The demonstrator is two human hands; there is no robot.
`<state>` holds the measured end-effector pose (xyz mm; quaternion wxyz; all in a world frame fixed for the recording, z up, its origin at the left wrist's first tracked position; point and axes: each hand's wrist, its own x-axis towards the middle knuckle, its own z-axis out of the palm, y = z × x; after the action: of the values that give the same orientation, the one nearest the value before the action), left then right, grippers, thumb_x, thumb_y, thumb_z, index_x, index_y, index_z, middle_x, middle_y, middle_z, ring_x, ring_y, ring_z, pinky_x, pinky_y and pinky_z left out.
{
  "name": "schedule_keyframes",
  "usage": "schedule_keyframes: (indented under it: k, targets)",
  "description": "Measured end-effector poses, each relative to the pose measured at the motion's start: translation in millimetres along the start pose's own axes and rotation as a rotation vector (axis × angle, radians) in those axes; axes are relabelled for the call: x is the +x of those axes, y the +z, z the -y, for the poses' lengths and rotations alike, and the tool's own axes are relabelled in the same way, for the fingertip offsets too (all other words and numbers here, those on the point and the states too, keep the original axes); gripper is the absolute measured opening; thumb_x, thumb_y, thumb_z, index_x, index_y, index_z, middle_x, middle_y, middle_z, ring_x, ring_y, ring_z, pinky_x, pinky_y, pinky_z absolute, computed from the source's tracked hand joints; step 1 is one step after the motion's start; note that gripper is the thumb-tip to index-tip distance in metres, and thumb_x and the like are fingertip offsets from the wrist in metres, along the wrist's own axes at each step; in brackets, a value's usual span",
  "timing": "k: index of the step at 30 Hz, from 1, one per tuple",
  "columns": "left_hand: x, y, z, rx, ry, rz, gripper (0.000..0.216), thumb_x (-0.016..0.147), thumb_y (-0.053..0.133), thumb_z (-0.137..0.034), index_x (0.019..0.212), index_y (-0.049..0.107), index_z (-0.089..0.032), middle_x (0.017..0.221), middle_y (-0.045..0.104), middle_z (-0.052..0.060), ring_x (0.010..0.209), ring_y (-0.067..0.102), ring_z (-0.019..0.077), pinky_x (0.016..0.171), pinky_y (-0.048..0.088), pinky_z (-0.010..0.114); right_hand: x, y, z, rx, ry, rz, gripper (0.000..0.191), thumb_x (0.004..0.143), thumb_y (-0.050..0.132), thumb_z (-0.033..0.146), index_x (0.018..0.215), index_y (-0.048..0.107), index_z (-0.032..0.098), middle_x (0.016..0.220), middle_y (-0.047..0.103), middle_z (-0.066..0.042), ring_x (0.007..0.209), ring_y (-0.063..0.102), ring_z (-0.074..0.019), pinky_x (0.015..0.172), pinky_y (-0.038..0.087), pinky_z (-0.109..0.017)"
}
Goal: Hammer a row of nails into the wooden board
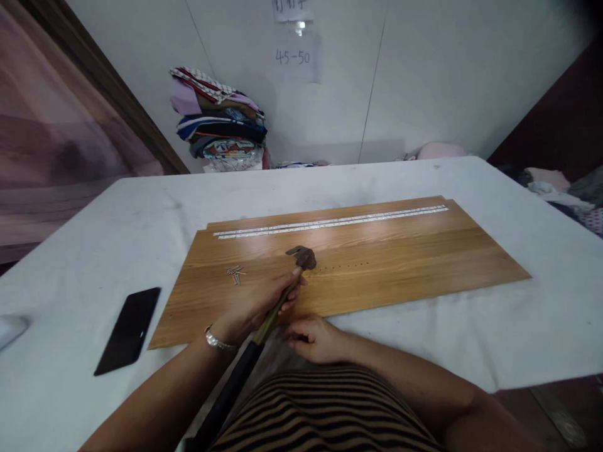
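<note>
My left hand (257, 301) is closed around the handle of a hammer (301, 257), high up near its rusty head. The head rests on a wooden board (377, 263) lying on the table, at the left end of a row of small dots. My right hand (313, 339) sits at the board's near edge with its fingers curled; what they hold, if anything, is hidden. A few loose nails (235, 272) lie on the board left of the hammer head. A white ruler strip (330, 221) runs along the board's far side.
A black phone (128, 329) lies on the white table (518, 326) left of the board. A stack of folded fabrics (219, 122) stands against the back wall. More cloth (565, 188) lies at the far right. A white object (9, 326) pokes in at the left edge.
</note>
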<state>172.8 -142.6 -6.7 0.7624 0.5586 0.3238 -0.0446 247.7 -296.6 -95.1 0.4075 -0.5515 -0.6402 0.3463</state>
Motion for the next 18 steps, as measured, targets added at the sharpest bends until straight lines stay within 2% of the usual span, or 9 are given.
schedule_keyframes:
  k: [4, 9, 13, 18]
  targets:
    - [0.8, 2.4, -0.4, -0.004, -0.03, -0.004, 0.051, 0.084, 0.067, -0.068, 0.086, 0.06, -0.017, 0.06, 0.046, -0.006, 0.043, 0.035, 0.0048, 0.039, 0.021, 0.02, 0.0, -0.6, 1.4, -0.001, 0.005, 0.014, 0.019, 0.088, 0.06, 0.015, 0.101, 0.074, 0.015, 0.094, 0.079, -0.007, 0.085, 0.072, -0.0174, 0.079, 0.055, -0.027]
    - [-1.1, 4.9, -6.1, -0.005, 0.024, 0.013, 0.049, 0.085, 0.066, -0.065, 0.086, 0.062, -0.017, 0.059, 0.045, -0.006, 0.043, 0.034, 0.005, 0.039, 0.019, 0.021, 0.4, -1.8, 1.7, 0.008, -0.013, 0.019, 0.02, 0.089, 0.058, 0.014, 0.102, 0.073, 0.013, 0.097, 0.079, -0.01, 0.089, 0.073, -0.0188, 0.082, 0.056, -0.029]
    - [-2.5, 5.8, -8.0, 0.003, 0.05, 0.022, 0.048, 0.085, 0.066, -0.064, 0.086, 0.062, -0.016, 0.058, 0.045, -0.006, 0.043, 0.035, 0.005, 0.039, 0.02, 0.021, 0.3, -2.5, 2.0, 0.01, -0.006, 0.022, 0.018, 0.089, 0.06, 0.015, 0.102, 0.073, 0.015, 0.096, 0.079, -0.008, 0.088, 0.073, -0.0179, 0.081, 0.055, -0.028]
    - [-2.6, 7.8, -6.3, -0.018, -0.022, -0.006, 0.047, 0.083, 0.067, -0.064, 0.078, 0.058, -0.019, 0.059, 0.045, -0.006, 0.043, 0.034, 0.0051, 0.04, 0.02, 0.022, 0.4, -1.2, 1.2, -0.005, -0.014, 0.009, 0.016, 0.089, 0.06, 0.015, 0.099, 0.073, 0.014, 0.089, 0.077, -0.007, 0.082, 0.071, -0.0172, 0.079, 0.055, -0.027]
